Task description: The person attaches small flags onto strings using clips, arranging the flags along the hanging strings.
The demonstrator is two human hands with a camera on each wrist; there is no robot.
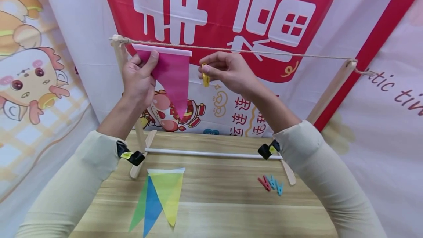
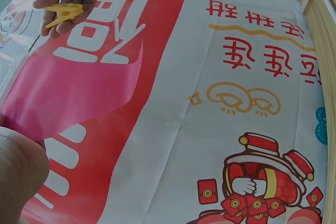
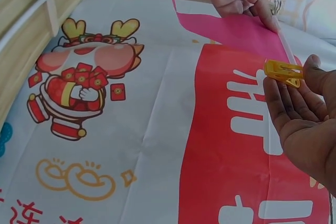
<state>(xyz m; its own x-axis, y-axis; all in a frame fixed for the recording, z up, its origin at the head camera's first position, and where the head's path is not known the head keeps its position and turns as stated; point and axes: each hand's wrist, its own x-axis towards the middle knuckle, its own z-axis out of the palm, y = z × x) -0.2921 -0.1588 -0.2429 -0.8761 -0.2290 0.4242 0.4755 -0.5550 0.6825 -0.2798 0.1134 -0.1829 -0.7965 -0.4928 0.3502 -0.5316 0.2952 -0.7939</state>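
Up at the twine line (image 1: pixel 264 53), the left hand (image 1: pixel 138 78) pinches a pink pennant (image 1: pixel 170 76) in its fingers; the right hand (image 1: pixel 228 71) pinches a yellow clothespin (image 1: pixel 206 78).

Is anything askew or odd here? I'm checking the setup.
Nothing stands out. The left hand holds the pink flag level at the string; the right hand holds a yellow peg.

We saw bright, even light with soft, faint shadows and no harsh glare. The head view bowed at its edges, bending the string (image 1: pixel 231 51) above the grip. In the left wrist view the left hand (image 2: pixel 18 169) loomed blurred; elsewhere focus held sharp.
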